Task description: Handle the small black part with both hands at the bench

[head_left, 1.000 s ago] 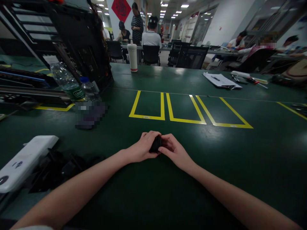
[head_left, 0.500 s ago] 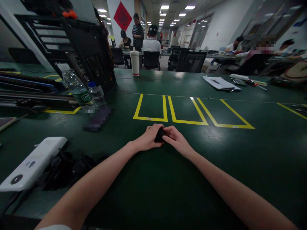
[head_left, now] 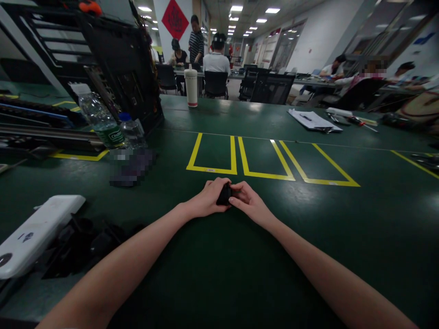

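Between my hands, at the middle of the green table (head_left: 212,256), is a small black object (head_left: 224,195), too dark to name its kind. My left hand (head_left: 208,199) wraps round it from the left, thumb at the near side and fingers over the top. From the right, my right hand (head_left: 249,202) pinches the object's right side with thumb and fingertips. Part of the object is hidden behind the fingers. Just beyond my hands lie the yellow tape outlines (head_left: 269,175) on the table.
To the left lie a white power bank-like device (head_left: 37,233) and black parts (head_left: 73,242). Plastic bottles (head_left: 111,130) stand by a black open-frame case (head_left: 126,68). A white tumbler (head_left: 191,87), a clipboard with paper (head_left: 313,119) and a screwdriver (head_left: 363,122) sit farther back. Several people work beyond.
The whole view has shifted slightly, so the table items appear a little farther left. Both hands keep hold of the black object, with only slight finger movement.
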A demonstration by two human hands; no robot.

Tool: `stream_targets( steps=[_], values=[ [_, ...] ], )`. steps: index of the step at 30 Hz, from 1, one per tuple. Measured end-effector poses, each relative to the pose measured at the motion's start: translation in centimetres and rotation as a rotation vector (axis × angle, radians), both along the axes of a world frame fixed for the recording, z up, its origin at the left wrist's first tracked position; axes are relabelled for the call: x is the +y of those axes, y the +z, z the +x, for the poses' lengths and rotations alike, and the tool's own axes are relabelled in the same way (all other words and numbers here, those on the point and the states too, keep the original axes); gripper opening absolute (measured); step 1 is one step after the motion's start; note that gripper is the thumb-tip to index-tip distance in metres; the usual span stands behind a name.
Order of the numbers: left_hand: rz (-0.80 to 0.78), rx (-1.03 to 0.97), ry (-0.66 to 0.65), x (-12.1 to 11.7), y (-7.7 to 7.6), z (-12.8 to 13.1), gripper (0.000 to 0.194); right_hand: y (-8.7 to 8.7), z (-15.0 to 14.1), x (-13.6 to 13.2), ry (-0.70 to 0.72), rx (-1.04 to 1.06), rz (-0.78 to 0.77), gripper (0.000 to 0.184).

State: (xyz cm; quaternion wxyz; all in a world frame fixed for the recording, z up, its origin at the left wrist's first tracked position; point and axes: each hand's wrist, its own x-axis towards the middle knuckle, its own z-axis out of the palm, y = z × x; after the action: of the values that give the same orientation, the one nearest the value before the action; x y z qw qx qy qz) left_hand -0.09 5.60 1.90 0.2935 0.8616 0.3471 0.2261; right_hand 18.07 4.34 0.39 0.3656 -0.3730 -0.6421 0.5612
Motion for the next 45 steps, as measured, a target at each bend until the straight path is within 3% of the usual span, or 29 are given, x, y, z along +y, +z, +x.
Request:
stream_targets(
  steps=[7, 13, 19, 24, 30, 39, 45],
  values=[
    [0.024, 0.0, 0.015, 0.04, -0.16, 0.15, 0.053, -0.19, -0.02, 0.35, -0.04, -0.064, -0.006, 0.024],
    [0.072, -0.016, 0.015, -0.04, -0.32, 0.09, 0.054, -0.47, 0.15, 0.47, 0.049, 0.017, 0.005, 0.025],
    [0.068, -0.02, 0.005, -0.02, -0.26, 0.11, 0.054, -0.21, -0.01, 0.41, -0.016, -0.02, 0.02, 0.016],
    [0.045, -0.011, 0.013, 0.04, -0.25, 0.13, 0.054, -0.25, -0.07, 0.46, -0.053, -0.1, -0.008, 0.026],
    [0.052, -0.01, 0.03, 0.02, -0.38, 0.16, 0.054, -0.14, 0.08, 0.24, 0.024, -0.011, 0.01, 0.026],
    [0.058, -0.007, 0.032, 0.08, -0.46, 0.31, 0.055, -0.44, -0.06, 0.46, -0.06, -0.068, 0.011, 0.022],
    [0.055, -0.009, 0.02, 0.03, -0.28, 0.25, 0.053, -0.28, 0.07, 0.27, 0.014, -0.004, 0.004, 0.023]
  ],
)
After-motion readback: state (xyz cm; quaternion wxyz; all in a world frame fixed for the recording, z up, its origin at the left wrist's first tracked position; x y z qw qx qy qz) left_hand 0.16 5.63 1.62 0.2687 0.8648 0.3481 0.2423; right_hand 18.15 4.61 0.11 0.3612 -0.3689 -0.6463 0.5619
